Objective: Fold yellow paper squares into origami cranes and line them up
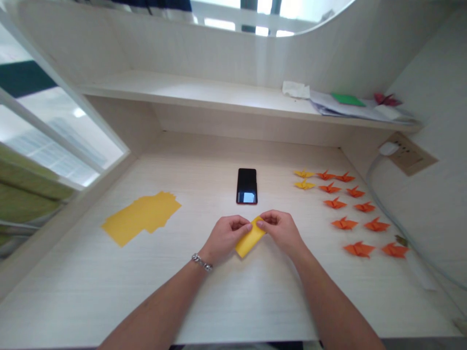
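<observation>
A folded yellow paper (249, 240) is held just above the pale desk (109, 287) at its middle. My left hand (226, 235) pinches the paper's upper left edge, fingers closed on it; a silver bracelet circles that wrist. My right hand (280, 231) pinches the paper's top end from the right, thumb and fingers pressed together. A black phone (247, 185) lies flat just beyond the hands, screen up.
A stack of yellow paper sheets (142, 216) lies to the left. Several orange folded cranes (350, 214) and two yellow cranes (304, 179) sit in rows at the right. A shelf above holds papers (350, 104). A wall socket with a white cable (392, 150) is at the right.
</observation>
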Demonstrator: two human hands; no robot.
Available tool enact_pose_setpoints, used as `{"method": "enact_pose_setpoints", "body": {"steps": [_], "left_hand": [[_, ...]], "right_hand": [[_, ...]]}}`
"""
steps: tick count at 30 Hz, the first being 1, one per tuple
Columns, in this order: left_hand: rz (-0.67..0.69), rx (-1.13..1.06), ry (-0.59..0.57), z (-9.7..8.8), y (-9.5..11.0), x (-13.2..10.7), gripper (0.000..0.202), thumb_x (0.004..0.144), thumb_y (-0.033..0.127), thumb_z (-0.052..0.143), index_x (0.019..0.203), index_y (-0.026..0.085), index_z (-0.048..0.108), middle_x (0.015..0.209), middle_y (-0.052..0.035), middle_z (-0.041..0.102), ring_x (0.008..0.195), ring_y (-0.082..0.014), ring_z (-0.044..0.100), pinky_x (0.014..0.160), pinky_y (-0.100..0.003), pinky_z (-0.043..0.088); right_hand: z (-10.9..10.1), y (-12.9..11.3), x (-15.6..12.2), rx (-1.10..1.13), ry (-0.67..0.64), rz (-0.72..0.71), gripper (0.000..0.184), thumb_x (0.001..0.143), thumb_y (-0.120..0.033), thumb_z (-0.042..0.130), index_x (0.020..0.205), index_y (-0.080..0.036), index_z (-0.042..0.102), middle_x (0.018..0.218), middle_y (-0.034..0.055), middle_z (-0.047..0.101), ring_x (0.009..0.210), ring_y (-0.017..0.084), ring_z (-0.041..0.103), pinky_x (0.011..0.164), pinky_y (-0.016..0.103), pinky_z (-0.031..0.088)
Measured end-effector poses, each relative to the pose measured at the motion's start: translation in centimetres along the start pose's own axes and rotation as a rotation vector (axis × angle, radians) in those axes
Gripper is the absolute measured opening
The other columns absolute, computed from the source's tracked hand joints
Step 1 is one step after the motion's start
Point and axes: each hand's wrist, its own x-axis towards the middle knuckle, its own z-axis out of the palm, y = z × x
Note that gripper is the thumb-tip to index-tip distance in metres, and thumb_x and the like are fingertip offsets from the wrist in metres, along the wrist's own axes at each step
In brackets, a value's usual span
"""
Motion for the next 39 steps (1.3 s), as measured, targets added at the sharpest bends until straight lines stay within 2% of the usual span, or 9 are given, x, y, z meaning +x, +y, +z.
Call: {"method": "enact_pose_setpoints", "body": {"steps": [4, 9, 13, 19, 24, 29, 35, 39], "left_hand": [[-0.007, -0.033, 0.014, 0.1, -0.2, 0.1, 0.022, 0.074, 0.035, 0.066, 0.079, 0.014, 0.070, 0.071, -0.0054, 0.070, 0.063, -0.0162, 0.061, 0.054, -0.023, 0.045], [-0.044, -0.079, 0.025, 0.1, -0.4, 0.2, 0.022, 0.072, 0.034, 0.069, 0.080, 0.014, 0.071, 0.074, -0.0057, 0.071, 0.067, -0.0173, 0.063, 0.058, -0.024, 0.046], [-0.076, -0.131, 0.037, 0.4, -0.4, 0.3, 0.024, 0.072, 0.034, 0.070, 0.085, 0.014, 0.070, 0.083, -0.0074, 0.072, 0.073, -0.0186, 0.064, 0.063, -0.026, 0.049], [-0.106, -0.130, 0.037, 0.5, -0.3, 0.3, 0.025, 0.071, 0.034, 0.071, 0.083, 0.013, 0.070, 0.078, -0.0064, 0.072, 0.069, -0.0175, 0.064, 0.059, -0.024, 0.048], [-0.089, -0.160, 0.034, 0.7, -0.3, 0.2, 0.025, 0.072, 0.035, 0.070, 0.084, 0.014, 0.070, 0.083, -0.0071, 0.072, 0.069, -0.0170, 0.064, 0.059, -0.024, 0.048], [-0.067, -0.133, 0.036, 0.7, -0.3, 0.1, 0.023, 0.073, 0.035, 0.069, 0.083, 0.014, 0.070, 0.078, -0.0061, 0.072, 0.067, -0.0159, 0.063, 0.057, -0.022, 0.048], [-0.028, -0.102, 0.144, 0.8, -0.4, 0.0, 0.026, 0.075, 0.037, 0.067, 0.083, 0.013, 0.069, 0.077, -0.0077, 0.071, 0.065, -0.0161, 0.063, 0.055, -0.022, 0.048], [0.016, -0.119, 0.203, 1.1, -0.3, -0.1, 0.027, 0.075, 0.038, 0.067, 0.085, 0.012, 0.070, 0.079, -0.0084, 0.071, 0.066, -0.0170, 0.064, 0.057, -0.023, 0.049]], "right_hand": [[0.3, 0.0, -0.1, 0.062, 0.071, 0.002, 0.030, 0.065, -0.032, 0.073, 0.089, -0.015, 0.069, 0.073, 0.0070, 0.071, 0.065, 0.019, 0.065, 0.058, 0.029, 0.052], [0.5, 0.1, -0.2, 0.018, 0.104, -0.040, 0.024, 0.068, -0.030, 0.072, 0.086, -0.015, 0.073, 0.078, 0.0084, 0.073, 0.070, 0.021, 0.066, 0.064, 0.031, 0.053], [0.6, 0.0, -0.4, -0.016, 0.081, -0.059, 0.019, 0.069, -0.026, 0.071, 0.085, -0.017, 0.074, 0.082, 0.0076, 0.074, 0.074, 0.021, 0.067, 0.068, 0.031, 0.053], [0.8, -0.2, -0.5, -0.026, 0.057, -0.058, 0.018, 0.069, -0.025, 0.070, 0.085, -0.017, 0.075, 0.084, 0.0076, 0.074, 0.077, 0.021, 0.068, 0.073, 0.032, 0.053], [0.8, -0.7, -0.7, -0.045, 0.011, -0.047, 0.019, 0.069, -0.027, 0.071, 0.085, -0.017, 0.075, 0.085, 0.0078, 0.074, 0.078, 0.022, 0.069, 0.073, 0.033, 0.054], [0.9, -0.6, -0.7, -0.065, -0.019, -0.053, 0.019, 0.070, -0.028, 0.070, 0.085, -0.018, 0.075, 0.086, 0.0077, 0.074, 0.080, 0.022, 0.068, 0.075, 0.034, 0.053], [1.4, 0.3, -0.2, 0.158, 0.063, 0.053, 0.027, 0.063, -0.030, 0.075, 0.084, -0.014, 0.070, 0.074, 0.0067, 0.071, 0.066, 0.019, 0.065, 0.062, 0.031, 0.054], [1.7, -0.1, -0.3, 0.256, 0.197, 0.049, 0.029, 0.058, -0.028, 0.079, 0.081, -0.014, 0.066, 0.066, 0.0036, 0.068, 0.060, 0.016, 0.063, 0.058, 0.029, 0.053]]}}
